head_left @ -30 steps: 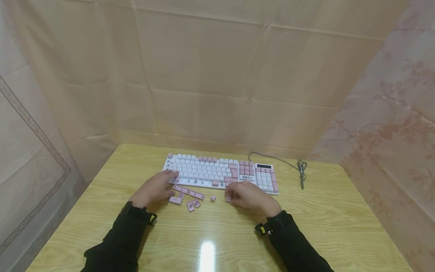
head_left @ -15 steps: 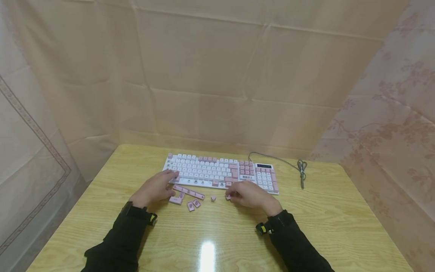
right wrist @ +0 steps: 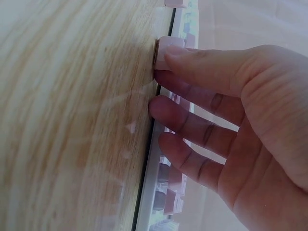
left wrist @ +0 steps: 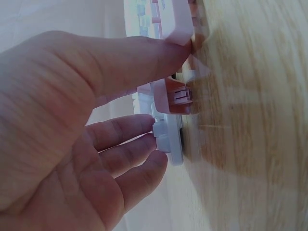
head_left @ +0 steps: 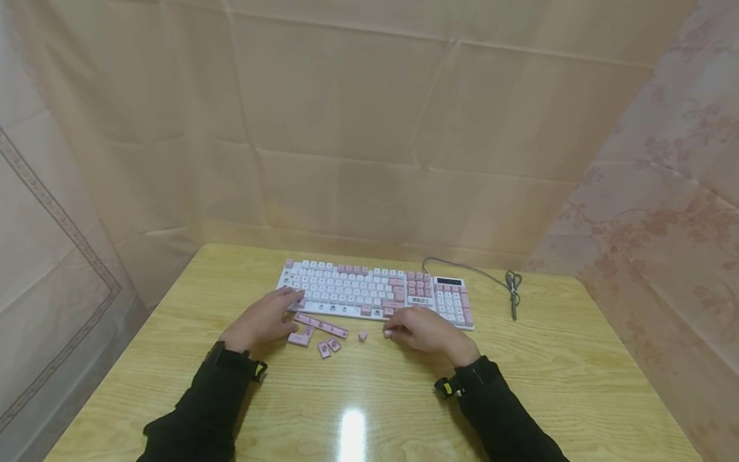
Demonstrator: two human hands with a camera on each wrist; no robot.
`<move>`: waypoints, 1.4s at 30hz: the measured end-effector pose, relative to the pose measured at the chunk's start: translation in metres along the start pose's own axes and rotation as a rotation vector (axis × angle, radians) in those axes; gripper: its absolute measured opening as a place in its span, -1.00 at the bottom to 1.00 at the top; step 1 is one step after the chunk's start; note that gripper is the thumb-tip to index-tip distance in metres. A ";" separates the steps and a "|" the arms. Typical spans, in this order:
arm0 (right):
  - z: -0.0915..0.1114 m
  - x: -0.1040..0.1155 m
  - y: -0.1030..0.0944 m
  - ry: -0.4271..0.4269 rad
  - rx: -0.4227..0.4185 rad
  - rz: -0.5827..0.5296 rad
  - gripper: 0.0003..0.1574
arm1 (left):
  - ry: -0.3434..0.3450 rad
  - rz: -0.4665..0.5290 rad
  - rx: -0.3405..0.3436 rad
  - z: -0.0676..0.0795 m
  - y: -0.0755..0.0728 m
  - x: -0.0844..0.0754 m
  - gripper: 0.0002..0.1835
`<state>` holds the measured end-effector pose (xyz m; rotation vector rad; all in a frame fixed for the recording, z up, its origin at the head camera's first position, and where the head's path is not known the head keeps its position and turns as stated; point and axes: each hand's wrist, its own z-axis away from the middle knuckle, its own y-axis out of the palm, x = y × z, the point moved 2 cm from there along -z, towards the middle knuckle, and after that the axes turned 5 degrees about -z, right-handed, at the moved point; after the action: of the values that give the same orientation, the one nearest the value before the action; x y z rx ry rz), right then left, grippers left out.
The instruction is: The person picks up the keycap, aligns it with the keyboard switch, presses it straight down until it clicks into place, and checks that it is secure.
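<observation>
A white and pink keyboard point(head_left: 346, 292) lies across the table, with several key positions bare along its front row. My right hand point(head_left: 424, 330) pinches a small pink keycap point(right wrist: 168, 45) between thumb and index finger, close over the table at the keyboard's front edge. At the keyboard's left end rests my left hand point(head_left: 262, 319), fingertips on the keys and thumb by the loose keycaps. A long pink space bar point(head_left: 320, 325) lies in front of the keyboard. Near it are a wide pink keycap point(head_left: 298, 340) and several small ones, including a lone keycap point(head_left: 362, 336) between the hands.
A grey cable point(head_left: 462, 265) runs from the keyboard's back to a tied bundle point(head_left: 513, 292) on the right. The wooden table point(head_left: 577, 372) extends in front and to both sides. Beige cloth point(head_left: 346, 160) hangs behind it.
My right fingers have tightened and turned the small keycap slightly, so less of it shows in the head view. The left hand and the loose keycaps have stayed put.
</observation>
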<state>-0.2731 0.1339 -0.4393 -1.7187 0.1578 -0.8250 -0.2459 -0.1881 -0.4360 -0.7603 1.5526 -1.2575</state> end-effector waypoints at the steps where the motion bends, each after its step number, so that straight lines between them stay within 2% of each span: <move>1: 0.000 0.000 0.000 -0.001 -0.001 -0.001 -0.80 | -0.004 0.001 0.002 0.000 0.000 0.000 -0.28; 24: -0.001 -0.001 0.002 -0.010 -0.002 0.023 -0.78 | 0.005 0.011 -0.003 -0.002 0.001 0.001 -0.26; 32: 0.001 0.000 -0.004 0.011 -0.018 0.021 -0.52 | 0.015 -0.001 -0.004 -0.004 0.003 0.004 -0.26; 37: 0.002 0.001 -0.010 0.020 -0.036 0.003 -0.61 | 0.016 0.000 -0.005 -0.004 0.004 0.004 -0.26; 42: 0.003 0.002 -0.009 0.028 0.011 -0.020 -0.68 | 0.013 -0.005 -0.004 -0.003 0.004 0.004 -0.26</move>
<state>-0.2730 0.1382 -0.4304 -1.7019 0.1550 -0.8638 -0.2500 -0.1893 -0.4412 -0.7600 1.5647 -1.2653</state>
